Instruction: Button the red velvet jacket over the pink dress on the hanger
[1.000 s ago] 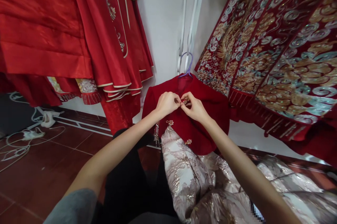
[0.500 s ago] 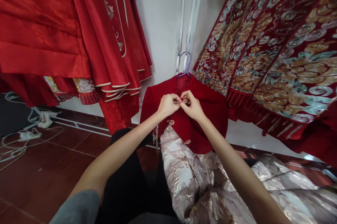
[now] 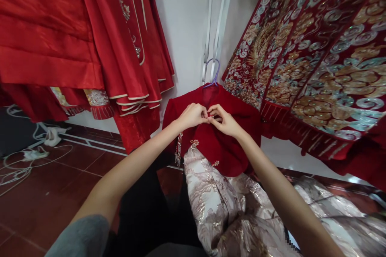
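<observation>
A red jacket (image 3: 241, 112) hangs at the centre on a purple hanger (image 3: 217, 72), whose hook rises at 12 o'clock from the hands. Over the jacket's front, the left hand (image 3: 191, 116) and right hand (image 3: 226, 123) meet, fingertips touching or nearly so. The left fingers are pinched together on the jacket's front edge; which bit of it they grip is too small to tell. The right thumb and forefinger curve into a loop, tips closed on a small beaded button (image 3: 212, 116).

One flower-shaped button (image 3: 195, 142) sits at 7 o'clock from the hands, another (image 3: 215, 163) at 6 o'clock, and a beaded tassel (image 3: 179, 148) dangles between 7 and 8. Shiny patterned cloth (image 3: 208, 200) spreads from 6 towards 4 o'clock, partly beneath the right arm. Red dresses (image 3: 126, 60) hang at 10 o'clock, an embroidered garment (image 3: 313, 72) at 2. Between 8 and 9, white cables (image 3: 22, 172) lie on the tiled floor (image 3: 69, 184).
</observation>
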Action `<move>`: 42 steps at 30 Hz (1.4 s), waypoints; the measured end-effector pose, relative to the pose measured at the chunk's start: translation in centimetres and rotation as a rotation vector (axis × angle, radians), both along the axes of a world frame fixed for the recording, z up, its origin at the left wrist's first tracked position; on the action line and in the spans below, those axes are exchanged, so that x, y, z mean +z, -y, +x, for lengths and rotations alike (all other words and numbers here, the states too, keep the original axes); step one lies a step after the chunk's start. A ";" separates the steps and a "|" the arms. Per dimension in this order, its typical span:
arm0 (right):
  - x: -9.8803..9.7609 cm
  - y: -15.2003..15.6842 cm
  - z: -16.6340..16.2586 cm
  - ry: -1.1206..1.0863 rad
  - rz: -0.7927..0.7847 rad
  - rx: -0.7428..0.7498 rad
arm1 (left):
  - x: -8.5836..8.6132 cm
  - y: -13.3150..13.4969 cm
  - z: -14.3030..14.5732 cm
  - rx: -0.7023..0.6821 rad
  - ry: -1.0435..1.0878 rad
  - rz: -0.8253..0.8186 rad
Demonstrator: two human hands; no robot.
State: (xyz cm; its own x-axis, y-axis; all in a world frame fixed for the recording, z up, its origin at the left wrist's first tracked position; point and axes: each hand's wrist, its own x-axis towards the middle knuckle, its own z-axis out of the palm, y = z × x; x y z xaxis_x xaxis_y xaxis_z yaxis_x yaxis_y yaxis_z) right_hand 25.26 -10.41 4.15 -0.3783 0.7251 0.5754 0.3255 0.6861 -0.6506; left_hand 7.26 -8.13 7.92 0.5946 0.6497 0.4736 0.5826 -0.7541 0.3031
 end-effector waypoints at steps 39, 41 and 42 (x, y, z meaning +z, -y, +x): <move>-8.1 5.9 -3.9 -0.269 -0.187 -0.371 | -10.0 6.4 -3.8 0.274 0.229 0.050; -7.0 6.4 -2.6 -0.385 -0.214 -0.358 | -10.1 6.5 -4.3 0.243 0.219 -0.003; -6.4 6.8 -2.0 -0.436 -0.217 -0.360 | -10.1 6.5 -4.4 0.233 0.201 -0.047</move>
